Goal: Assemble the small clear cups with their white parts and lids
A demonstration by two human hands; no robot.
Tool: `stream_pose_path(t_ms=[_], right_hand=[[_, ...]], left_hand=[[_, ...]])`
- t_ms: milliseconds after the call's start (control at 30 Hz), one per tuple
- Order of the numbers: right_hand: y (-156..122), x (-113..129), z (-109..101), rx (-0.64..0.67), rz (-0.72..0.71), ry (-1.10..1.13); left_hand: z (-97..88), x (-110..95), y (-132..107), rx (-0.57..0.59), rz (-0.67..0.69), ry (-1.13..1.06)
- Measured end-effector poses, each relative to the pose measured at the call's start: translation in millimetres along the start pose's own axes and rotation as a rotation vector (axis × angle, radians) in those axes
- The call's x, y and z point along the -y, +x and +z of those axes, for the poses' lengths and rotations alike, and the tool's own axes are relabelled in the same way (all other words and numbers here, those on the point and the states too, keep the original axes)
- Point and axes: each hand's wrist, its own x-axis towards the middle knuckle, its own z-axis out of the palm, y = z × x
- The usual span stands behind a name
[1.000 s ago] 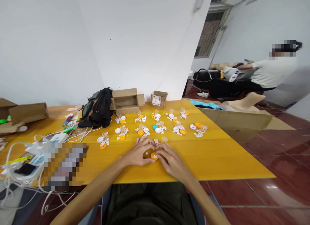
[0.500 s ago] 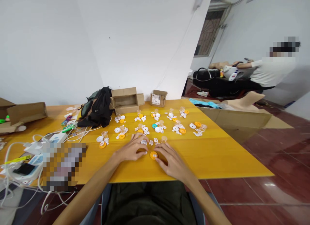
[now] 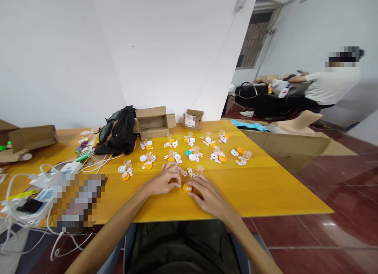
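My left hand [image 3: 164,180] rests on the yellow table [image 3: 265,187], fingers curled over a small white piece that I cannot make out clearly. My right hand [image 3: 206,195] lies beside it, fingertips touching a small orange disc [image 3: 187,188] with a white centre. Just beyond my fingers lie white perforated pieces [image 3: 190,173] and a small clear cup [image 3: 200,169]. Further back, several groups of orange and white discs, cups and white pieces [image 3: 218,158] are laid out in rows, one with a teal disc [image 3: 188,153].
Open cardboard boxes [image 3: 153,122] and a black bag [image 3: 119,132] stand at the table's back. Cables, chargers and a power strip [image 3: 32,195] crowd the left end. A large carton [image 3: 295,142] sits right of the table. Another person [image 3: 330,89] sits far right.
My hands drew slightly apart, uncovering the orange disc, then closed in again. My left fingers reached forward onto a small white piece by the disc.
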Motion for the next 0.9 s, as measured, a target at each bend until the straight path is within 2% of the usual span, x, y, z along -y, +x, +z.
stream_pose_path(t_ms=[233, 433, 900], right_hand=[[1.9, 1.2, -0.9, -0.015, -0.004, 0.013], [2.0, 0.6, -0.2, -0.023, 0.008, 0.035], [-0.8, -1.4, 1.3, -0.024, 0.057, 0.06]], left_hand=[[6.7, -7.2, 4.8, -0.024, 0.0, -0.075], [15.3, -10.1, 8.6, -0.048, -0.018, -0.052], [16.2, -13.9, 8.6, -0.063, -0.006, 0.019]])
